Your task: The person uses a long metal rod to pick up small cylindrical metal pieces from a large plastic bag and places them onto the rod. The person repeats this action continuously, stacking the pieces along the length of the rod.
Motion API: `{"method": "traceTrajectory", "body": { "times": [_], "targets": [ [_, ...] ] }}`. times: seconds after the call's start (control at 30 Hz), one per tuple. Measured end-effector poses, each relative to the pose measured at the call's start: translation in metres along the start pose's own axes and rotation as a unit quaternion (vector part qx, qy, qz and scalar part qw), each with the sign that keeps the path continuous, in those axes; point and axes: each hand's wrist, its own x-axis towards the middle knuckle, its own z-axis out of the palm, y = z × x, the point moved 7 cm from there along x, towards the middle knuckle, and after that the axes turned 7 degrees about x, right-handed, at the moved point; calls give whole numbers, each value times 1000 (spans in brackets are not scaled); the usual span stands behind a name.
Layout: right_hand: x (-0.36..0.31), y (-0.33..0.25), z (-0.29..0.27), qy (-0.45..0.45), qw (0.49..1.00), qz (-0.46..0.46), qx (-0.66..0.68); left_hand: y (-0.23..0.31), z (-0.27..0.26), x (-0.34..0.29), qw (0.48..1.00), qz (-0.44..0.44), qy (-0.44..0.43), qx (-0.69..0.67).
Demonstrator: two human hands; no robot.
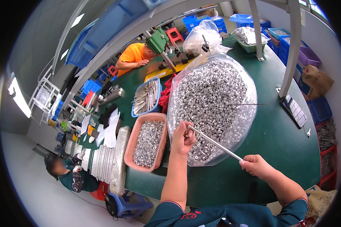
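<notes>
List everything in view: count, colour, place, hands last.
Table: one, green, centre
Clear bag: one, transparent, on table
Basket: one, pink, left of bag
Metal parts: countless, silver, in bag and basket
Tub: one, blue, beyond basket
Cloth: one, red, beside tub
Phone-like slab: one, dark and pale, right
Machine: one, green, far side
Co-workers: two, orange and dark green tops, far side and left
Crates: several, blue, background
Rod: one, silver, in front of bag
Left hand: one, bare, rod's far end
Right hand: one, bare, rod's near end

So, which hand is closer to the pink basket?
Left. The left hand is just to the right of the pink basket; the right hand is much farther right, holding the silver rod.
</notes>
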Motion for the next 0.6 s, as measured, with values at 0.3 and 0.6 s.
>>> {"method": "traceTrajectory", "body": {
  "times": [0.3, 0.6],
  "targets": [
    [-2, -14, -4, 89, 981, -111, -133, -19, 0, 5, 996, -16, -47, 77],
    [-2, -13, -7, 80, 996, -44, -10, -22, -14, 5, 960, -154, 78, -222]
  ]
}}
